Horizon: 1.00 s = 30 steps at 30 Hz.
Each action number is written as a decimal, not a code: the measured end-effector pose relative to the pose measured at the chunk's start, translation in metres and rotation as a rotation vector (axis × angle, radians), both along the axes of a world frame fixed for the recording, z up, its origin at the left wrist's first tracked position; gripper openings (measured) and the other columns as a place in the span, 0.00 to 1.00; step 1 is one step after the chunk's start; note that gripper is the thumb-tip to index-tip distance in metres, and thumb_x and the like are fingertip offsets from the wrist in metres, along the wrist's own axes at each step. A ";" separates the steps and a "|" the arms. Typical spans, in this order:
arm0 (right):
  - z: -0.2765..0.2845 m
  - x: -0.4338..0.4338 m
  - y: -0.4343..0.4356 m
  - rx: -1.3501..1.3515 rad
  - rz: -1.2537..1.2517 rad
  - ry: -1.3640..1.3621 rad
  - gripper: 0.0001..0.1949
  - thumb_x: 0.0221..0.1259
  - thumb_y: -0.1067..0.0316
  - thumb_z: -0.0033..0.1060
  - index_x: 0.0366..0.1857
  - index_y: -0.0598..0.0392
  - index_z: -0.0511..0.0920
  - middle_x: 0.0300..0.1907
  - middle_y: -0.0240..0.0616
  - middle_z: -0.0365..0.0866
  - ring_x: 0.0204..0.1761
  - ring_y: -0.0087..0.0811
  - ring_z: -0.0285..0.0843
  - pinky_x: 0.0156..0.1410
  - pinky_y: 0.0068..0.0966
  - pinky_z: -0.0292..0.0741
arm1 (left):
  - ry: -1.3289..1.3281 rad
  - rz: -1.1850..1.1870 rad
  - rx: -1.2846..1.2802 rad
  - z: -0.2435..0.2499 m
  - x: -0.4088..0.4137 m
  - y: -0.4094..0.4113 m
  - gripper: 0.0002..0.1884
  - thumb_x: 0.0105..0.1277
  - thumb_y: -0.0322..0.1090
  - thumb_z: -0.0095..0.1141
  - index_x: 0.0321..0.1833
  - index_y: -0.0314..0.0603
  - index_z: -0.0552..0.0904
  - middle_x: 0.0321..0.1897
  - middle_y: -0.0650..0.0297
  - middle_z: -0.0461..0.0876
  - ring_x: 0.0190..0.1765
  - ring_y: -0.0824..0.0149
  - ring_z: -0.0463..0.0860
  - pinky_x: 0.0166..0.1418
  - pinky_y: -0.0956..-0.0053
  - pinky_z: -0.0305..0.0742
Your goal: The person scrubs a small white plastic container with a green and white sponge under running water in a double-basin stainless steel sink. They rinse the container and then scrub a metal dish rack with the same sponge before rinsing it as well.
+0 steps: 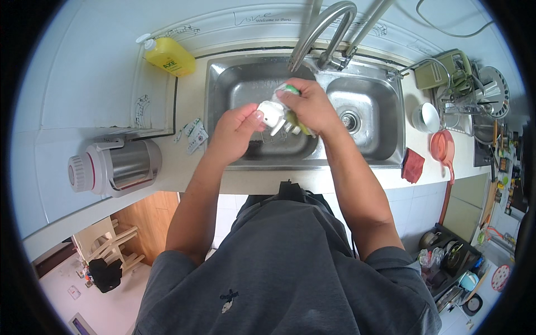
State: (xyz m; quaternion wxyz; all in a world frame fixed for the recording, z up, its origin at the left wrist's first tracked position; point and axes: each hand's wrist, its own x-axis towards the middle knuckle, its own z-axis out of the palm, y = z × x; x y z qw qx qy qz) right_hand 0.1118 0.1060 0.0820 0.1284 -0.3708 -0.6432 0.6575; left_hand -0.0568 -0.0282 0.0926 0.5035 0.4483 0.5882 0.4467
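Over the left basin of a double stainless steel sink, my left hand pinches a small white plastic piece by its edge. My right hand holds a crumpled white and green thing right beside that piece; it may be a wipe or a packet, I cannot tell which. Below the right palm hangs something yellow-green, partly covered by the fingers. A small wire rack shows under the hands in the basin.
A curved metal faucet arches over the left basin. On the left counter are a yellow detergent jug, torn packets and a large thermos. To the right are white bowls, a red cloth, a pink strainer-like scoop and a dish rack.
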 end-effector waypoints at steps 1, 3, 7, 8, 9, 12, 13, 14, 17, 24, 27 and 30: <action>0.000 0.003 0.001 -0.030 -0.071 0.095 0.15 0.68 0.66 0.61 0.54 0.60 0.77 0.44 0.35 0.82 0.44 0.25 0.80 0.48 0.22 0.76 | -0.045 -0.026 -0.008 0.003 -0.004 0.001 0.16 0.76 0.35 0.45 0.54 0.28 0.79 0.43 0.57 0.85 0.46 0.69 0.85 0.54 0.75 0.78; 0.004 0.008 -0.001 -0.095 -0.211 0.284 0.13 0.68 0.67 0.61 0.51 0.60 0.77 0.42 0.33 0.82 0.42 0.22 0.80 0.45 0.20 0.77 | -0.124 0.000 -0.086 0.015 -0.002 0.004 0.17 0.77 0.37 0.44 0.56 0.28 0.77 0.47 0.56 0.84 0.49 0.67 0.84 0.57 0.74 0.77; 0.015 -0.011 -0.020 0.106 -0.081 0.517 0.12 0.67 0.65 0.63 0.48 0.58 0.78 0.43 0.33 0.82 0.44 0.23 0.79 0.51 0.24 0.77 | -0.315 -0.084 -0.167 0.011 -0.004 0.005 0.18 0.79 0.38 0.42 0.58 0.27 0.75 0.51 0.55 0.81 0.50 0.64 0.84 0.60 0.71 0.78; 0.022 -0.010 -0.024 0.165 0.002 0.388 0.11 0.66 0.64 0.64 0.45 0.58 0.78 0.42 0.32 0.82 0.44 0.23 0.78 0.52 0.24 0.75 | -0.310 -0.091 -0.186 0.012 -0.004 0.006 0.18 0.79 0.39 0.42 0.57 0.28 0.75 0.51 0.55 0.81 0.50 0.64 0.84 0.59 0.71 0.79; 0.021 -0.009 -0.023 0.145 0.047 0.351 0.11 0.66 0.63 0.64 0.44 0.59 0.79 0.42 0.33 0.82 0.44 0.23 0.78 0.51 0.24 0.75 | -0.305 -0.097 -0.204 0.015 -0.006 0.008 0.18 0.79 0.39 0.43 0.57 0.29 0.75 0.51 0.55 0.81 0.50 0.64 0.84 0.58 0.70 0.79; 0.021 -0.002 -0.020 0.093 0.127 0.247 0.12 0.66 0.61 0.64 0.42 0.60 0.80 0.38 0.34 0.82 0.40 0.22 0.77 0.46 0.23 0.74 | -0.391 -0.089 -0.209 0.011 -0.007 0.008 0.17 0.78 0.40 0.44 0.56 0.31 0.75 0.50 0.55 0.81 0.49 0.65 0.84 0.57 0.70 0.80; 0.020 -0.002 -0.021 0.124 0.104 0.212 0.12 0.66 0.61 0.64 0.42 0.60 0.80 0.37 0.34 0.82 0.40 0.22 0.77 0.46 0.23 0.75 | -0.438 -0.082 -0.201 0.007 -0.007 0.007 0.17 0.78 0.41 0.45 0.56 0.32 0.75 0.50 0.56 0.81 0.48 0.65 0.84 0.57 0.70 0.81; 0.018 -0.002 -0.021 0.154 0.080 0.177 0.12 0.66 0.61 0.64 0.43 0.60 0.79 0.37 0.34 0.82 0.39 0.22 0.77 0.45 0.23 0.75 | -0.479 0.004 -0.188 0.004 -0.004 0.007 0.17 0.78 0.42 0.46 0.56 0.32 0.75 0.49 0.56 0.81 0.48 0.65 0.84 0.56 0.70 0.80; 0.013 -0.005 -0.025 0.291 -0.062 0.142 0.14 0.65 0.62 0.63 0.42 0.63 0.79 0.31 0.43 0.83 0.35 0.32 0.81 0.43 0.30 0.76 | -0.553 0.280 -0.113 -0.003 0.017 0.006 0.18 0.76 0.44 0.50 0.55 0.33 0.76 0.48 0.57 0.81 0.47 0.67 0.83 0.54 0.73 0.80; 0.009 -0.008 -0.038 0.167 -0.278 0.183 0.14 0.61 0.62 0.66 0.40 0.63 0.80 0.28 0.50 0.83 0.32 0.42 0.83 0.38 0.34 0.75 | -0.060 0.376 0.096 -0.012 0.048 0.000 0.22 0.63 0.42 0.67 0.55 0.35 0.81 0.39 0.64 0.85 0.40 0.71 0.84 0.43 0.76 0.78; 0.011 -0.006 -0.034 0.344 -0.270 0.218 0.13 0.60 0.63 0.67 0.39 0.64 0.80 0.28 0.51 0.82 0.29 0.46 0.82 0.36 0.34 0.75 | 0.209 0.315 0.024 0.007 0.048 0.001 0.18 0.59 0.35 0.70 0.51 0.36 0.83 0.34 0.66 0.86 0.35 0.76 0.81 0.40 0.78 0.76; 0.021 -0.009 -0.032 0.703 -0.196 0.078 0.13 0.59 0.65 0.67 0.41 0.63 0.80 0.29 0.50 0.83 0.28 0.46 0.82 0.36 0.33 0.76 | 0.554 0.244 0.064 0.016 0.047 0.004 0.20 0.54 0.35 0.71 0.49 0.38 0.85 0.30 0.61 0.86 0.32 0.74 0.83 0.39 0.77 0.77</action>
